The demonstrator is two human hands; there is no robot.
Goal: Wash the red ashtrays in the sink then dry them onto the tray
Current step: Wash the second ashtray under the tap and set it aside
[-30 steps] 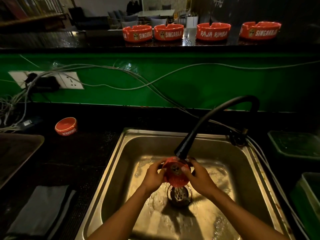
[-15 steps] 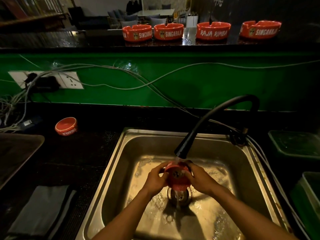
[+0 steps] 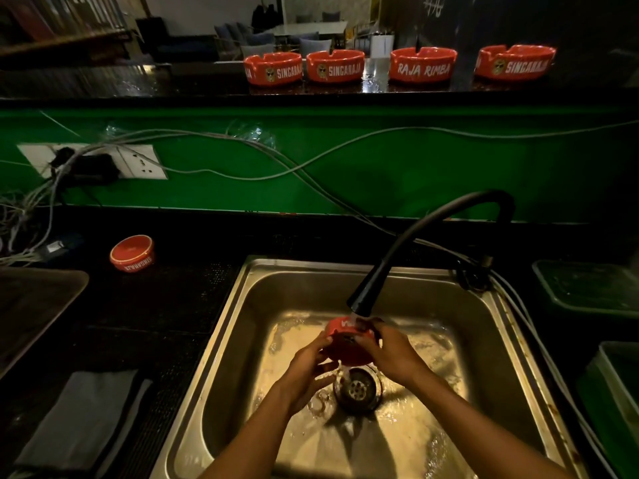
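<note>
Over the sink (image 3: 238, 305), right under the black tap (image 3: 361, 299) and above the drain (image 3: 358, 388), both hands, left (image 3: 306, 369) and right (image 3: 389, 352), curl their fingers round a tilted red ashtray (image 3: 347, 344) held between them.

Single head view, forward and down, close over the sink (image 3: 238, 305); dim, perhaps wide-angle

Dim room, light pooling near the middle. Green wall (image 3: 397, 167) runs across, grey cables (image 3: 214, 140) draped along it; white socket plate (image 3: 138, 164) at left. Dark bench (image 3: 155, 305) below. Far back, a pale table (image 3: 307, 27) with grey chairs (image 3: 256, 39).
</note>
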